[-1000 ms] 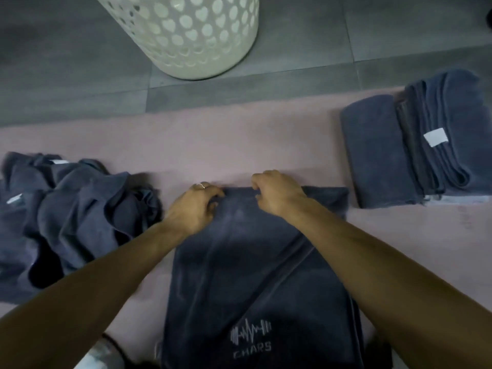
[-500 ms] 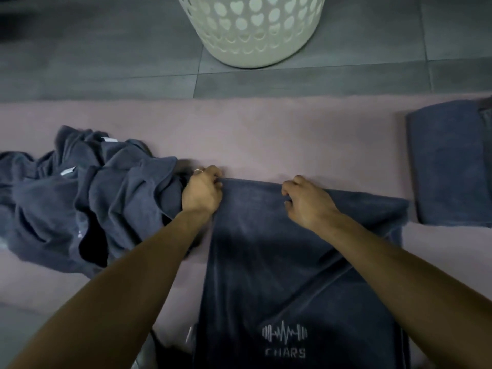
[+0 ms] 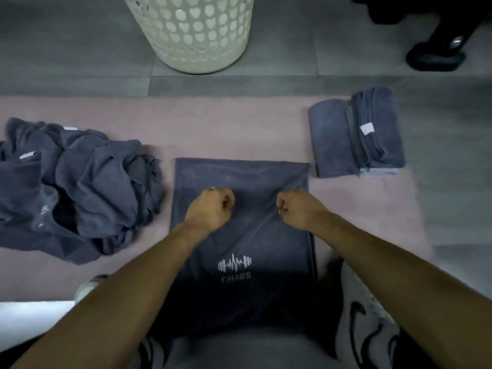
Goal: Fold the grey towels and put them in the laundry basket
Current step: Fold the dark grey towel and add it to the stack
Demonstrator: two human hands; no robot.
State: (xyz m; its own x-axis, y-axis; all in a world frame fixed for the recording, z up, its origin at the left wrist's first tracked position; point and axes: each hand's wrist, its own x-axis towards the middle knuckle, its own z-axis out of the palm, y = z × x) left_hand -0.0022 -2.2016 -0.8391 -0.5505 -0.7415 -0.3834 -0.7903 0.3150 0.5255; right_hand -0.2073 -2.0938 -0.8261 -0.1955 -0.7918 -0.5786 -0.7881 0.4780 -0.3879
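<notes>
- Centrally on the pink mat (image 3: pixel 239 123), one grey towel (image 3: pixel 242 235) lies flat, its far edge straight and parallel to the mat's far edge; a white barbell-and-pulse logo with lettering is printed on its near half.
- Left hand (image 3: pixel 210 209): fingers curled, resting on the towel's middle left; whether it pinches cloth cannot be told.
- Right hand (image 3: pixel 298 209): fingers curled, resting on the towel's middle right; a diagonal crease runs through the cloth from this fist toward the towel's far right corner and down toward the logo, consistent with a pinch on the fabric.
- Open room: a bare strip of mat runs between the towel's far edge and the mat's far edge; narrower bare strips lie on either side of the towel.
- Unfolded heap (image 3: pixel 74 187): one crumpled pile of grey towels at the mat's left edge; count within it cannot be told.
- Folded stack (image 3: pixel 354 134): one pile near the mat's far right corner, several layers, a white tag on top; exact count unclear.
- Laundry basket (image 3: pixel 197 33): one, round, cream plastic with heart-shaped perforations, standing on grey floor tiles (image 3: pixel 66 49) beyond the mat's far edge.
- Two pale shoes (image 3: pixel 367 331) flank the towel's near end.
</notes>
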